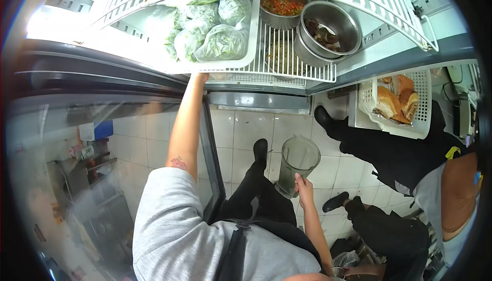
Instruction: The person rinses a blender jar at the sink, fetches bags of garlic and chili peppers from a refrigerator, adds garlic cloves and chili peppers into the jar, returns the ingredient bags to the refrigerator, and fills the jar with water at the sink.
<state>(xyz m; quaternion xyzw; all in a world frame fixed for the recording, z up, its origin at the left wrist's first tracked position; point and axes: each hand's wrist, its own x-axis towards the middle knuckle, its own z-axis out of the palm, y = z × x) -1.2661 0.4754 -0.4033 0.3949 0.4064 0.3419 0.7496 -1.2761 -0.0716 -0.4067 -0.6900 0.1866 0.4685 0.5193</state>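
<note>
A clear blender jar [299, 163] hangs over the tiled floor, and my right hand [303, 186] is closed on its handle. My left arm reaches up to the fridge; my left hand [201, 76] is at the front edge of a white tray [252, 50], with its fingers hidden under the tray. Bagged green leaves [223, 42] fill this tray. To its right on the wire shelf [320, 72] are stacked metal bowls [330, 29] with dark pieces inside, and a metal pot of chopped red and green vegetables [282, 5].
The fridge's glass door [102, 153] stands open on the left. An upper wire rack [379, 4] crosses the top. At right, a white perforated basket [423, 101] holds bread [397, 101]. Two other people, in dark trousers [389, 229], are at the right.
</note>
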